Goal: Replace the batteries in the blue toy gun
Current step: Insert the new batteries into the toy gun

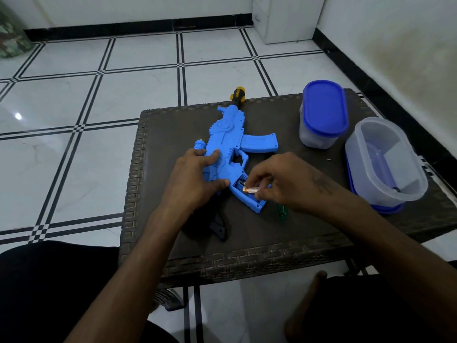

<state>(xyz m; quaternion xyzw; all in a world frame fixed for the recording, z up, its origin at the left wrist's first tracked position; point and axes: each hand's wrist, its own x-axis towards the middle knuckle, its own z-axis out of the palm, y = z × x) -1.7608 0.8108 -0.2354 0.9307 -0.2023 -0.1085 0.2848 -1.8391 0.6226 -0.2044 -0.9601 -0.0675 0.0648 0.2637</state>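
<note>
Two hands: left [195,177] presses gun [227,142]; right [279,184] pinches battery [251,190].

The left half of the table [158,134] lay bare beside the toy gun [230,142], giving free passage. On the right, a lidded container [321,115] and an open tub [385,162] stood close together, crowding that edge. A green screwdriver [282,212] lay just beside the grip.

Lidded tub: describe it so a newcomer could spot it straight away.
Start at the dark woven table and go to its far right corner. Two translucent tubs stand there; the lidded tub is the farther one, upright, behind the blue toy gun. Its solid blue lid sets it apart from the open tub beside it.
</note>
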